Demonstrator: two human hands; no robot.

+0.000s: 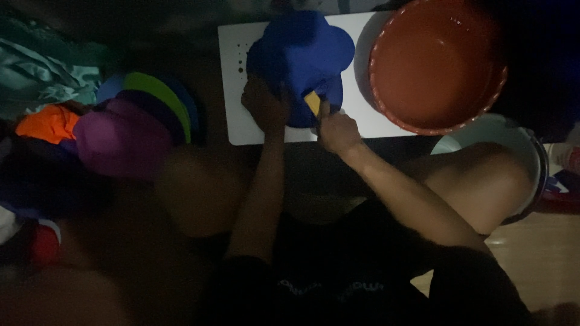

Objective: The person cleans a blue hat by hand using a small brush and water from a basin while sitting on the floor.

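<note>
A red basin (436, 63) sits at two o'clock, overlapping the white board's (232, 115) right end; only a wet sheen shows inside it. A white bucket (519, 145) stands at three o'clock, its contents hidden. The blue cloth (305, 51), dark and crumpled, lies on the board at twelve o'clock. The left hand (263, 105) presses flat on its lower edge. The right hand (338, 130) closes around a yellow bar (312, 101) touching the cloth. Coloured clothes (124, 130) pile at nine o'clock.
</note>
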